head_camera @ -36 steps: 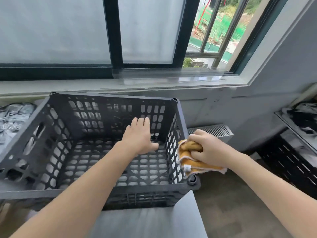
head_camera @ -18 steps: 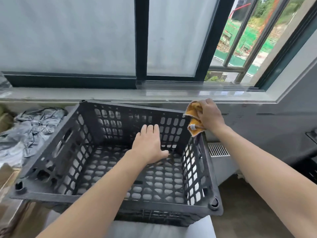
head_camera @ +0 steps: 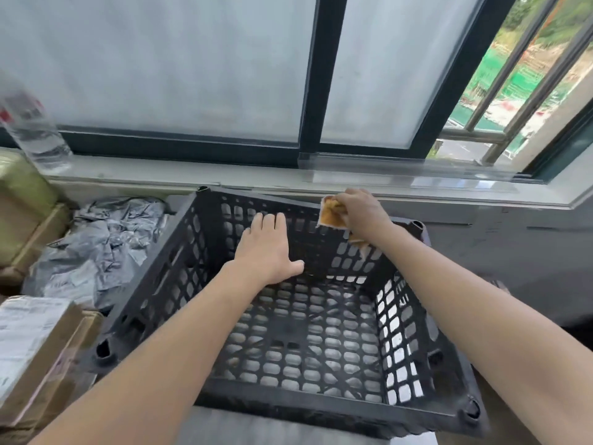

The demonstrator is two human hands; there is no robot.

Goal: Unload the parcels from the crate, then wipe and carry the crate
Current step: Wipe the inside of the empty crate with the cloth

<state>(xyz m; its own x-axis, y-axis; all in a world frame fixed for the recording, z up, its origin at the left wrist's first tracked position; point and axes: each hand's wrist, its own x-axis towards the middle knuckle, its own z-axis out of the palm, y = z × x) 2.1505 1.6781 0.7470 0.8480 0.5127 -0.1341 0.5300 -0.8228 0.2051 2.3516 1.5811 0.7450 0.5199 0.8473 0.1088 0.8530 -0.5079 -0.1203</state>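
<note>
Under window (head_camera: 192, 75), crate (head_camera: 321, 411) holds left hand (head_camera: 266, 248), fingers straight; right hand (head_camera: 362, 213), fingers clamping cloth (head_camera: 332, 215).

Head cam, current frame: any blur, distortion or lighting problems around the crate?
Head view: the wide-angle lens tilts the window frame and bows the sill; the bottle at the left edge is smeared; frosted panes give soft light without hard shadows; crate, left hand, right hand and cloth read sharp.

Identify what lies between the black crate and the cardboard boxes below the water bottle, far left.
In the head view, a heap of crumpled grey plastic parcel bags lies between the crate and those cardboard boxes.
</note>
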